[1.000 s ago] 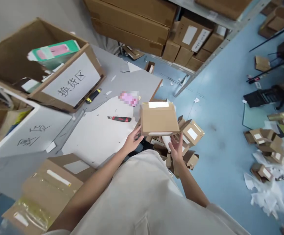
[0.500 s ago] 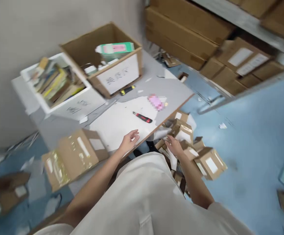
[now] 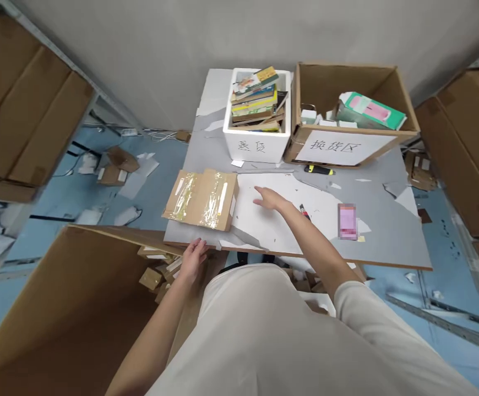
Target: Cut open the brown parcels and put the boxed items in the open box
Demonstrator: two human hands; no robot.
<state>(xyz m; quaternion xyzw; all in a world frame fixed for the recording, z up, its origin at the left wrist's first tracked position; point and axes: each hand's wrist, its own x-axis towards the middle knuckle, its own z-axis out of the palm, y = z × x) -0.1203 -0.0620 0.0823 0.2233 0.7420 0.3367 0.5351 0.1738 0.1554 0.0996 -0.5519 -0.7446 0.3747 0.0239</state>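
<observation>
An opened cardboard box (image 3: pixel 201 199) with shiny clear tape lies at the table's front left. Just below its near edge is my left hand (image 3: pixel 194 258), empty, fingers apart. My right hand (image 3: pixel 269 198) reaches over the white sheet (image 3: pixel 260 220), to the right of the box and not touching it. Its fingers are stretched out with nothing in them. A red and black box cutter (image 3: pixel 304 212) lies partly hidden behind my right forearm. Farther right sits a pink, pixelated flat object (image 3: pixel 347 221).
At the table's back stand a white foam box (image 3: pixel 257 146) of books and a labelled carton (image 3: pixel 349 148) holding small boxes. A yellow and black cutter (image 3: pixel 319 170) lies before the carton. A large open carton (image 3: pixel 78 275) stands by my left arm. Shelves with cartons flank both sides.
My view has swung left, bringing the large carton into sight. Both hands have moved left relative to the table, toward the taped box; my right hand is now over the white sheet.
</observation>
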